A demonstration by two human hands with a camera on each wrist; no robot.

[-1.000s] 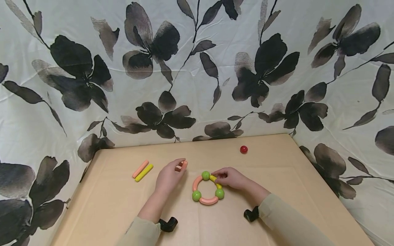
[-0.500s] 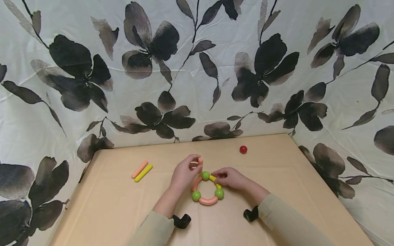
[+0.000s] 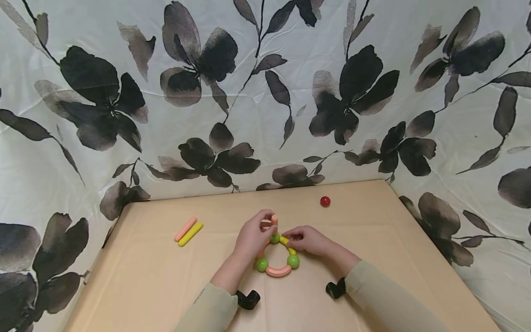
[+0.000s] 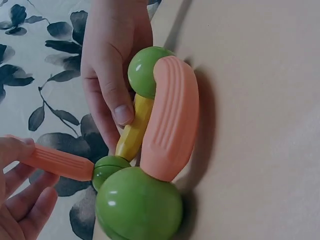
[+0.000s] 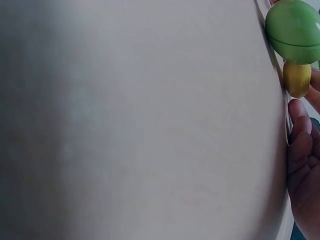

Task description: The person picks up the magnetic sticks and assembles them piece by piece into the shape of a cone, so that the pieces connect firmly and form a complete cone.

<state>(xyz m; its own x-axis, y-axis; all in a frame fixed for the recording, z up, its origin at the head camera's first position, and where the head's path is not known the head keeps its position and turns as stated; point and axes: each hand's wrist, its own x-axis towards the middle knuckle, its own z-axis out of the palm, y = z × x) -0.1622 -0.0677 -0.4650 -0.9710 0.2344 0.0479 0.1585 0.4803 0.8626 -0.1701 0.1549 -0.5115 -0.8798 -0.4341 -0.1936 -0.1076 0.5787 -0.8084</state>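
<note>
A ring of green balls joined by curved sticks lies on the table; its near pink curved stick joins the left green ball to the right green ball. My left hand pinches a straight pink stick by its far end. The stick stands upright, its lower end against the top green ball. My right hand holds the yellow curved stick on the ring's right side, thumb on it in the left wrist view. The ring's left pink stick is mostly hidden behind my left hand.
To the left, a loose pink stick and a yellow stick lie side by side. A red ball sits near the table's back edge. Behind the table hangs a flower-printed cloth.
My left hand has moved right with the straight pink stick, from beside the ring to its top green ball. My right hand has stayed at the yellow curved stick.
</note>
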